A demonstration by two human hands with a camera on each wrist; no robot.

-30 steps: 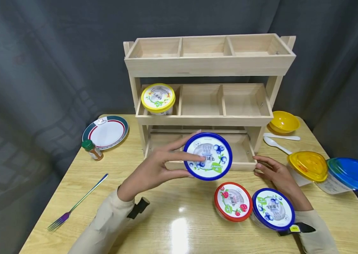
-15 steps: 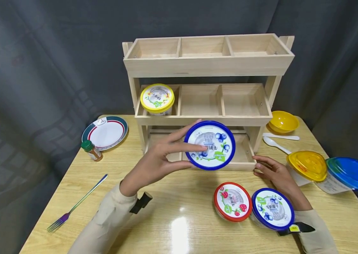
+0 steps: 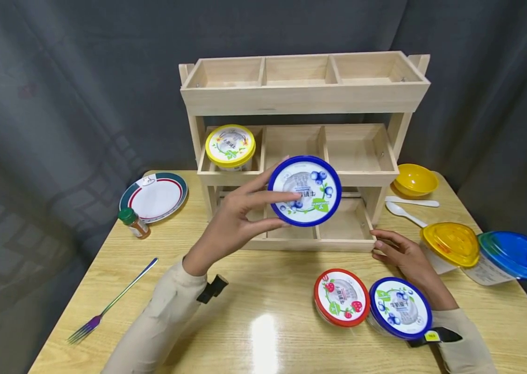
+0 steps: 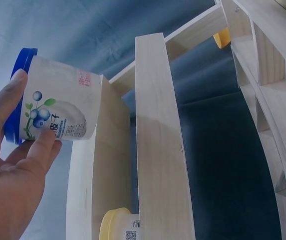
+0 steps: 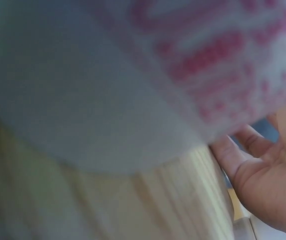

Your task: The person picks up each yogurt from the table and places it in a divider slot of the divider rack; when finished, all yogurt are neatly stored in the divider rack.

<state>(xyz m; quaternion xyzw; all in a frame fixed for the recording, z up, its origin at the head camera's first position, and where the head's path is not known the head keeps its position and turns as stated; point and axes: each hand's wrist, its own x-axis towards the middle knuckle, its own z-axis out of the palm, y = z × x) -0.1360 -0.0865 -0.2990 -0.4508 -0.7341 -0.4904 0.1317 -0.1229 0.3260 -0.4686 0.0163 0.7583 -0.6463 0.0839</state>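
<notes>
My left hand (image 3: 240, 213) grips a blue-lidded tub (image 3: 321, 179) with blueberries printed on it, raised before the middle tier of a wooden rack (image 3: 305, 102). In the left wrist view, the thumb lies on the tub's lid rim and fingers press its printed side. My right hand (image 3: 410, 262) holds the front right corner of the rack's bottom tray. A yellow-lidded tub (image 3: 230, 145) sits in the middle tier's left compartment. On the table, a red-lidded strawberry tub (image 3: 341, 297) stands beside a second blue-lidded tub (image 3: 399, 309), close to my right wrist.
Left lie a rimmed plate (image 3: 156, 197), a green-capped spice jar (image 3: 135, 223) and a fork (image 3: 113, 300). On the right are a yellow bowl (image 3: 415, 180), white utensils (image 3: 403, 212), a yellow-lidded container (image 3: 450, 244) and a blue-lidded container (image 3: 508, 257).
My left hand has lifted the blue-lidded tub from before the bottom tier to before the middle tier. The right hand stays at the rack's corner.
</notes>
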